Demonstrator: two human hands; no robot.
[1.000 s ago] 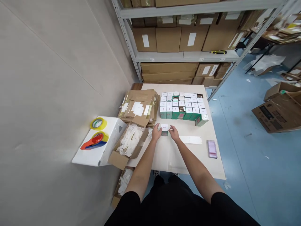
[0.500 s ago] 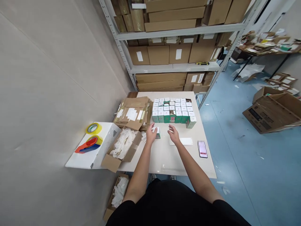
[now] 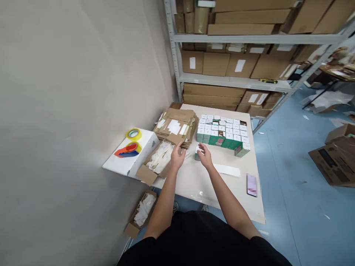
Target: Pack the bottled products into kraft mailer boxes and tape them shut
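Note:
My left hand [image 3: 177,158] hovers with fingers apart by the right edge of an open cardboard box [image 3: 165,170] filled with crumpled white material [image 3: 160,158]. Nothing shows in its grasp. My right hand [image 3: 205,158] is also open, its fingers curved and spread. Just left of it, partly covered by its fingers, a small white-and-green box [image 3: 197,155] stands on the table; whether they touch I cannot tell. Behind the hands are rows of similar white-and-green boxes [image 3: 229,135], with one box [image 3: 242,149] set at an angle at the front right corner.
Flattened cardboard [image 3: 177,120] is stacked at the table's back left. On a white block [image 3: 118,163] lie yellow tape [image 3: 134,133] and a red-and-blue tape dispenser [image 3: 127,150]. A white strip [image 3: 227,170] and a phone [image 3: 252,184] lie right. Shelving [image 3: 230,79] stands behind.
The view has turned left, so the table and shelf appear farther right. Relative to the table, both hands have moved left, the left toward the open cardboard box and the right toward the small box.

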